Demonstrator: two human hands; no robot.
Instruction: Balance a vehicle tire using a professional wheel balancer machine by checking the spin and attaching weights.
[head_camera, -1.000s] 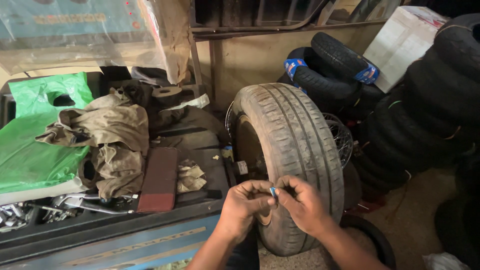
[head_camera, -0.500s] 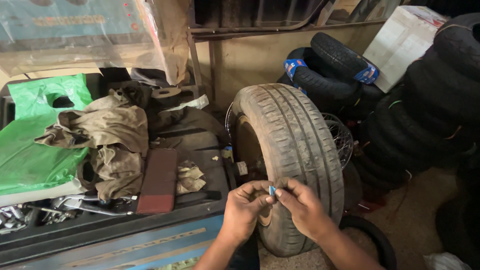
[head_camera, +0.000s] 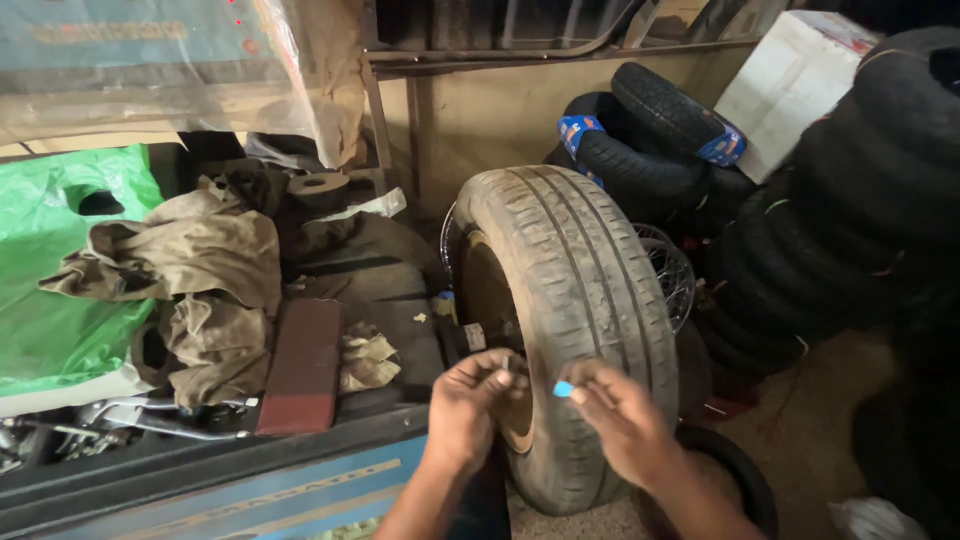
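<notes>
A worn car tyre (head_camera: 575, 290) stands upright on a wheel mounted beside a machine. My left hand (head_camera: 470, 405) is in front of the wheel's rim, its fingers pinched on a small dark piece (head_camera: 507, 364). My right hand (head_camera: 620, 420) is in front of the tread and pinches a small blue piece (head_camera: 563, 389) between thumb and fingers. The two hands are a little apart.
The machine's tray (head_camera: 380, 320) holds crumpled brown rags (head_camera: 190, 270), a reddish-brown flat block (head_camera: 303, 365) and metal tools (head_camera: 120, 415). A green plastic bag (head_camera: 50, 300) lies left. Stacked tyres (head_camera: 850, 210), a spoked wheel (head_camera: 668, 275) and a white box (head_camera: 790, 80) crowd the right.
My hands were joined together at the tyre; now they have drawn apart, the blue piece staying with my right hand.
</notes>
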